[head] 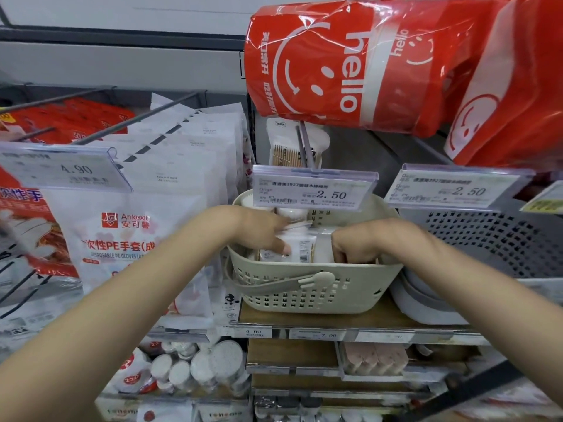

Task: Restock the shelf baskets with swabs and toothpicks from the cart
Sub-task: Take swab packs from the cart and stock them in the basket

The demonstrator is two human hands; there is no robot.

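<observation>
Both your hands are inside the beige basket point(304, 287) at the centre of the frame, on the wooden shelf point(380, 318). Your left hand point(265, 231) has its fingers spread loosely over a white swab pack point(300, 246) standing in the basket. Your right hand point(356, 245) is curled with fingers bent together behind the front rim; you cannot tell what it grips. A 2.50 price tag point(315, 190) hangs just above

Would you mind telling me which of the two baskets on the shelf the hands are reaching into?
The beige basket with the handle folded across its front; both hands are inside it. The grey basket to its right is untouched.
</observation>
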